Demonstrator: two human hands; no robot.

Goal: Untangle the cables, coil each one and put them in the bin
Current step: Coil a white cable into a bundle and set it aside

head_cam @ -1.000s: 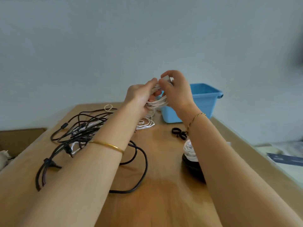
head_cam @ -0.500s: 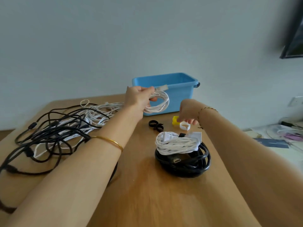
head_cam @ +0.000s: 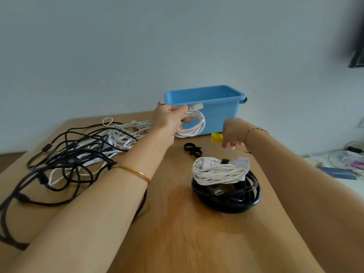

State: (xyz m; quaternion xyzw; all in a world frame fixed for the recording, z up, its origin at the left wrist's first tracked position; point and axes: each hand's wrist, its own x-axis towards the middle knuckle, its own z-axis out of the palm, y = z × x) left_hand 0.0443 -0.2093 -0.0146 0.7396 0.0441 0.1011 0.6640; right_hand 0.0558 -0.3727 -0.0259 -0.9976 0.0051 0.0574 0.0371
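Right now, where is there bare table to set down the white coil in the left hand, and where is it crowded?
Free: the near table between the forearms, this side of the stacked coils; a smaller patch between black ties and left forearm. Crowded: cable tangle at left, yellow piece before the bin.

Setting: you are in a plain indoor room, a home or a small office; you cannot tell which. Evidence: wooden tabletop against a bare pale wall; blue plastic bin at centre frame; corner of a dark framed screen at the upper right edge; white side surface at right, carrying loose wires and a dark blue card.
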